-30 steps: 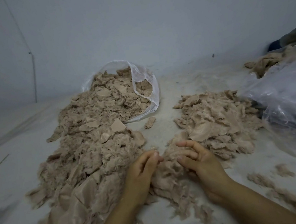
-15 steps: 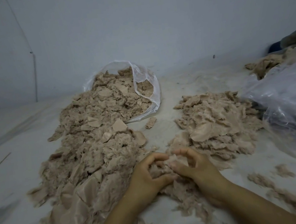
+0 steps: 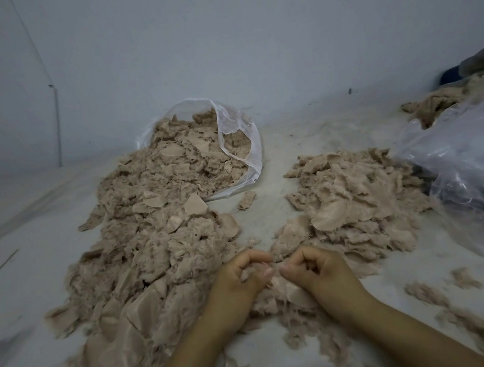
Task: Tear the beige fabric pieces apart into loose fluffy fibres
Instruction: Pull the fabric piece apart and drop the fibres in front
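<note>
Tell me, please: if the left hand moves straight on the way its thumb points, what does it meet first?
Probably the right hand: the left hand points its thumb at the facing thumb tip, with only a small gap and the pinched fabric piece between them.

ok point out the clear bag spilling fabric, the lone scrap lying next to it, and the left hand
clear bag (image 3: 242, 139): head view, on its right plastic wall near the mouth
lone scrap (image 3: 246, 200): head view, on the middle of the small piece
left hand (image 3: 237, 287): head view, on the back of the hand
</note>
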Tool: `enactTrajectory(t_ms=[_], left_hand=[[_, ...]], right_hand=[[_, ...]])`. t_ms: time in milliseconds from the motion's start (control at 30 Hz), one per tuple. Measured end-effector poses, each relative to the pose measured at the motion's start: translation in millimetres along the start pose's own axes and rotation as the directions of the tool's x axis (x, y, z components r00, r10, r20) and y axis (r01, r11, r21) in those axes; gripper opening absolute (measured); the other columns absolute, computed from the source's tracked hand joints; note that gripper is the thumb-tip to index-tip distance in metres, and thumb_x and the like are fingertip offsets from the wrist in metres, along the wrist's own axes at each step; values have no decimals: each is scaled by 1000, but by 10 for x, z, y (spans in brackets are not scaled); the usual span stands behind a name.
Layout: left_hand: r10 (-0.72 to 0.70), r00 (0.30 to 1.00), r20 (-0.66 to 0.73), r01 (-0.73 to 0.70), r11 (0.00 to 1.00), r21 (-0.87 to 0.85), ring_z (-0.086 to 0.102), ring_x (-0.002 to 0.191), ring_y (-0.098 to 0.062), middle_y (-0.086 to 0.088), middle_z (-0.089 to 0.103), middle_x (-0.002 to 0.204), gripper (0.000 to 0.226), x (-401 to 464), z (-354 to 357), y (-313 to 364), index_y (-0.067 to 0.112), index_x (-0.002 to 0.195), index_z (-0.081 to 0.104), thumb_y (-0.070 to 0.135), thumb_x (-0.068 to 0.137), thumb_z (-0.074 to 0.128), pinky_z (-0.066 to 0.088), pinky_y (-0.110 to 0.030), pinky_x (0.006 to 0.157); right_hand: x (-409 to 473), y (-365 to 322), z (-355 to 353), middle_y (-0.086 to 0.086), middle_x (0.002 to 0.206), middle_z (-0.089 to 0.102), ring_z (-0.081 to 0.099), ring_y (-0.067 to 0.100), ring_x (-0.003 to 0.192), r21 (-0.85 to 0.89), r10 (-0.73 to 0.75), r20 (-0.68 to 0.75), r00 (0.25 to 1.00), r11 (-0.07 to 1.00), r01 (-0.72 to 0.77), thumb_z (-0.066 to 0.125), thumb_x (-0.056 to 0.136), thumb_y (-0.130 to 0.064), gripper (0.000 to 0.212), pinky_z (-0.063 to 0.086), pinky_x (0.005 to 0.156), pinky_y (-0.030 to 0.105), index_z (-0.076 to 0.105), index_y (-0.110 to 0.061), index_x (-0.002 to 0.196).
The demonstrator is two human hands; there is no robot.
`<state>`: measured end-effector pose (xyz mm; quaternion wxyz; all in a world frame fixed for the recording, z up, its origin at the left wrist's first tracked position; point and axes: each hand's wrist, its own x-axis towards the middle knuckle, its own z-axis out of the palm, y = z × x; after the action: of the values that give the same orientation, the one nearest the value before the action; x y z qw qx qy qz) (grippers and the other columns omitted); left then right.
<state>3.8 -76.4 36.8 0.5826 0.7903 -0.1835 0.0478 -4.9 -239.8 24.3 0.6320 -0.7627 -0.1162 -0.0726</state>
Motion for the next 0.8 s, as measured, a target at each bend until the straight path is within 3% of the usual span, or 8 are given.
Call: enactTrajectory(t_ms=[133, 233, 300, 367, 467, 567, 700, 800], left_hand=[[-77, 989, -127, 68, 995, -75, 59, 74, 6, 11, 65, 88, 23, 31, -96, -29, 22, 87, 65, 2, 91, 54, 44, -7, 70], [-118, 992, -53, 109, 983, -145, 63, 75, -3, 9, 70, 81, 6, -3, -48, 2, 25, 86, 71, 28, 82, 69, 46, -9, 66], [-71, 997, -12, 71, 997, -15, 62, 73, -4, 7, 69, 78, 12, -17, 57, -12, 21, 76, 71, 32, 74, 76, 46, -14, 67], [-40, 998, -41, 41, 999, 21, 58, 74, -12, -3, 64, 78, 9, 3, 119, -28, 11, 73, 69, 16, 80, 72, 45, -23, 72], [-115, 992, -44, 108, 983, -147, 58, 75, -15, -8, 62, 81, 16, 15, 67, -27, 6, 76, 67, 5, 90, 57, 45, -28, 74], [-98, 994, 40, 103, 981, -165, 54, 60, -3, 6, 60, 65, 25, -17, 56, -10, 11, 71, 65, 4, 91, 53, 43, -15, 59], [-69, 995, 66, 83, 964, -252, 59, 68, -8, 2, 64, 71, 17, -26, 72, 15, 14, 76, 67, 27, 83, 58, 47, -18, 63], [-44, 999, 31, 50, 974, -220, 58, 67, -13, -1, 64, 68, 18, -1, 43, -24, 22, 68, 68, 20, 84, 61, 48, -21, 65]], right_hand=[[47, -3, -63, 1, 58, 58, 50, 9, 51, 241, 168, -124, 978, 961, -134, 63, 89, -16, 22, 42, 49, 17, 62, -9, 69], [36, 3, -37, 7, 66, 63, 55, 12, 56, 293, 208, -100, 973, 941, -171, 61, 91, -19, 18, 46, 51, 22, 64, -8, 77], [20, -4, 35, 8, 71, 67, 60, 16, 62, 339, 191, -76, 979, 928, -155, 63, 89, -19, 14, 50, 58, 28, 65, -11, 79], [12, -6, 84, 4, 71, 67, 61, 15, 66, 329, 160, -91, 983, 936, -122, 62, 89, -18, 14, 50, 61, 27, 65, -13, 77], [2, -8, 69, 3, 65, 59, 53, 17, 63, 322, 170, -83, 982, 937, -135, 59, 91, -26, 24, 44, 59, 28, 60, -9, 74], [-27, -53, 56, 2, 67, 63, 58, 15, 62, 295, 155, -3, 988, 944, -147, 69, 75, -39, 31, 48, 57, 26, 63, -9, 79], [-32, -50, 60, 15, 69, 55, 50, 22, 63, 174, 133, -15, 991, 976, -129, 71, 82, -27, 30, 41, 56, 32, 60, 1, 80], [-32, -35, 63, 14, 69, 48, 43, 22, 62, 170, 168, 3, 986, 971, -166, 71, 83, -24, 31, 36, 53, 30, 56, 3, 79]])
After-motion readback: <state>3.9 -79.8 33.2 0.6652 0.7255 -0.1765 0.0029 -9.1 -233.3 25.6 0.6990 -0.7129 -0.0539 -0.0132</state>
